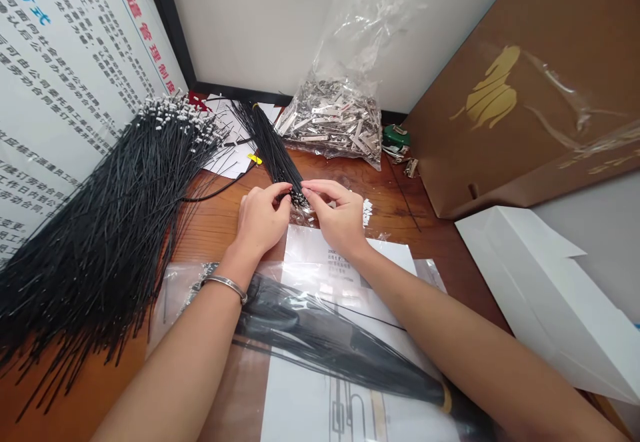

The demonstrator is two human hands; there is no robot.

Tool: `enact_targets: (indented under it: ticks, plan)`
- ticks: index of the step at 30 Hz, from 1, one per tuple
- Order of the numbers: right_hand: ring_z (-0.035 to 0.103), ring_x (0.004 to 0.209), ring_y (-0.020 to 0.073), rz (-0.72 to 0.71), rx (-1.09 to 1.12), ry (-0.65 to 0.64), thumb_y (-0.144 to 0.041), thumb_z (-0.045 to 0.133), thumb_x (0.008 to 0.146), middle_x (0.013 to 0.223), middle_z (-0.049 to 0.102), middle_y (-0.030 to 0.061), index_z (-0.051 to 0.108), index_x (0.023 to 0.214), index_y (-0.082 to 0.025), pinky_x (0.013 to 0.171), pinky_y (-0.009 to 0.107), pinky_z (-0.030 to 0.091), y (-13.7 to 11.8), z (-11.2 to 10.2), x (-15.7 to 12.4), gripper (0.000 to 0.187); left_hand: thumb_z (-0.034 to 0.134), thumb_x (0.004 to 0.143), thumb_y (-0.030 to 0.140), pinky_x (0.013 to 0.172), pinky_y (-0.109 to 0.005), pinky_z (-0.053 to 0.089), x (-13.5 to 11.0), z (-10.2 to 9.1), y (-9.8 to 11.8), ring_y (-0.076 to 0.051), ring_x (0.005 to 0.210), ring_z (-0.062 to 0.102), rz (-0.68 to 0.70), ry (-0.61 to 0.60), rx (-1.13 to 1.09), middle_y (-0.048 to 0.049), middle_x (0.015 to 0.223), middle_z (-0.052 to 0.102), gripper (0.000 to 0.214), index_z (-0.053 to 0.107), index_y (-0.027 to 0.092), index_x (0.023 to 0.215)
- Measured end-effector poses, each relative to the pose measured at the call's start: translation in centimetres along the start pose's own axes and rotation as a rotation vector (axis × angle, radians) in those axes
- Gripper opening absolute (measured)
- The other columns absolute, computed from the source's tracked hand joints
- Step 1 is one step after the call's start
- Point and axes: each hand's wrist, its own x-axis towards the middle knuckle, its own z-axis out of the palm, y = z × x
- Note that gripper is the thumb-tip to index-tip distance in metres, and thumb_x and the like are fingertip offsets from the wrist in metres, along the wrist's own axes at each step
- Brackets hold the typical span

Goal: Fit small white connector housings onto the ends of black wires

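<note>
My left hand (260, 219) and my right hand (337, 215) meet at the middle of the wooden table (220, 222). Both pinch the near end of a tied bundle of thin black cords (267, 142) that runs away toward the wall. The fingertips of both hands close on the bundle's tip, where small metal ends show. A silver bangle (227, 285) sits on my left wrist. Under my forearms lies another bundle of black cords (320, 335) on clear plastic and white printed sheets (310, 402).
A big fan of black cords with white tips (115, 209) covers the left side. A clear bag of metal clips (335, 119) stands at the back. A brown paper bag (525, 89) and a white box (550, 295) lie to the right. A printed board (55, 75) leans at left.
</note>
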Motion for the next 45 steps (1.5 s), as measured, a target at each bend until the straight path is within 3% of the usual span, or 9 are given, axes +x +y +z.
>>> enact_targets:
  ticks: [8, 16, 20, 25, 30, 33, 36, 41, 45]
  plan:
    - [0.071, 0.084, 0.0170, -0.263, -0.037, -0.121, -0.016, 0.067, 0.082, 0.092, 0.077, 0.0047, 0.078, 0.083, -0.024, 0.077, 0.032, 0.057, -0.2, -0.2, -0.4, 0.014, 0.052, 0.087, 0.027, 0.089, -0.037, 0.046, 0.0, -0.2, 0.0, -0.024, 0.094, 0.062, -0.004, -0.035, 0.031, -0.0066, 0.096, 0.074, 0.034, 0.072, 0.022, 0.115]
    - [0.071, 0.075, 0.0141, -0.781, -0.132, -0.192, -0.012, 0.065, 0.084, 0.088, 0.078, 0.0034, 0.074, 0.087, -0.024, 0.065, 0.032, 0.044, -1.1, -0.1, -1.0, 0.015, 0.054, 0.087, 0.026, 0.089, -0.037, 0.047, 0.0, -0.5, 0.1, -0.023, 0.092, 0.063, -0.020, -0.068, 0.010, -0.0075, 0.097, 0.075, 0.031, 0.072, 0.021, 0.112]
    - [0.071, 0.078, 0.0141, -0.830, -0.096, -0.201, -0.012, 0.062, 0.085, 0.100, 0.077, 0.0032, 0.068, 0.102, -0.029, 0.067, 0.032, 0.044, -1.7, -0.5, -1.5, 0.025, 0.056, 0.086, 0.023, 0.083, -0.033, 0.049, 0.2, -0.2, 0.0, -0.020, 0.084, 0.065, -0.041, 0.006, -0.140, -0.0083, 0.095, 0.075, 0.029, 0.070, 0.017, 0.110]
    - [0.070, 0.071, 0.0139, -0.680, -0.167, -0.258, -0.027, 0.050, 0.093, 0.104, 0.077, 0.0030, 0.061, 0.091, -0.029, 0.075, 0.037, 0.044, -1.9, -1.1, -1.9, 0.011, 0.052, 0.092, 0.043, 0.075, -0.027, 0.048, 0.1, 0.0, 0.0, -0.015, 0.077, 0.065, -0.039, 0.101, -0.360, -0.0047, 0.088, 0.073, 0.047, 0.058, 0.017, 0.130]
    - [0.071, 0.075, 0.0174, -0.444, -0.047, -0.161, -0.045, 0.043, 0.096, 0.108, 0.076, 0.0052, 0.053, 0.083, -0.027, 0.079, 0.043, 0.047, -1.8, -0.3, -2.4, 0.024, 0.034, 0.092, 0.065, 0.069, -0.026, 0.047, 0.1, -0.1, 0.2, -0.013, 0.070, 0.061, -0.064, 0.149, -0.640, -0.0052, 0.092, 0.073, 0.066, 0.047, 0.022, 0.140]
    - [0.070, 0.076, 0.0181, -0.260, 0.113, 0.061, -0.046, 0.043, 0.096, 0.106, 0.075, 0.0058, 0.048, 0.089, -0.028, 0.074, 0.041, 0.051, -1.9, 0.6, -2.4, 0.020, 0.031, 0.088, 0.072, 0.067, -0.026, 0.047, 0.0, -0.2, 0.3, -0.012, 0.062, 0.056, -0.013, 0.169, -0.747, -0.0061, 0.091, 0.072, 0.070, 0.057, 0.020, 0.127]
    - [0.062, 0.061, 0.0123, -0.106, 0.235, 0.212, -0.040, 0.050, 0.094, 0.093, 0.074, 0.0029, 0.046, 0.090, -0.026, 0.064, 0.032, 0.050, -1.9, 1.1, -1.7, 0.015, 0.043, 0.079, 0.078, 0.061, -0.026, 0.045, -0.1, -0.3, 0.5, -0.011, 0.058, 0.051, 0.049, 0.128, -0.828, -0.0062, 0.084, 0.071, 0.068, 0.066, 0.018, 0.100]
    - [0.050, 0.047, 0.0069, 0.133, 0.357, 0.266, -0.039, 0.058, 0.088, 0.080, 0.070, -0.0001, 0.048, 0.088, -0.023, 0.048, 0.023, 0.042, -1.3, 0.7, -0.4, 0.019, 0.066, 0.060, 0.077, 0.052, -0.025, 0.038, -0.5, -0.4, 0.9, -0.011, 0.055, 0.048, 0.056, -0.048, -0.777, -0.0019, 0.062, 0.060, 0.061, 0.061, 0.017, 0.068]
    - [0.044, 0.040, 0.0050, 0.265, 0.437, 0.266, -0.038, 0.062, 0.083, 0.081, 0.071, 0.0001, 0.049, 0.089, -0.022, 0.040, 0.022, 0.037, -0.5, 0.5, 0.0, 0.022, 0.078, 0.058, 0.063, 0.049, -0.024, 0.032, -0.8, -0.5, 1.0, -0.008, 0.051, 0.041, 0.066, -0.134, -0.668, 0.0014, 0.055, 0.054, 0.051, 0.058, 0.016, 0.059]
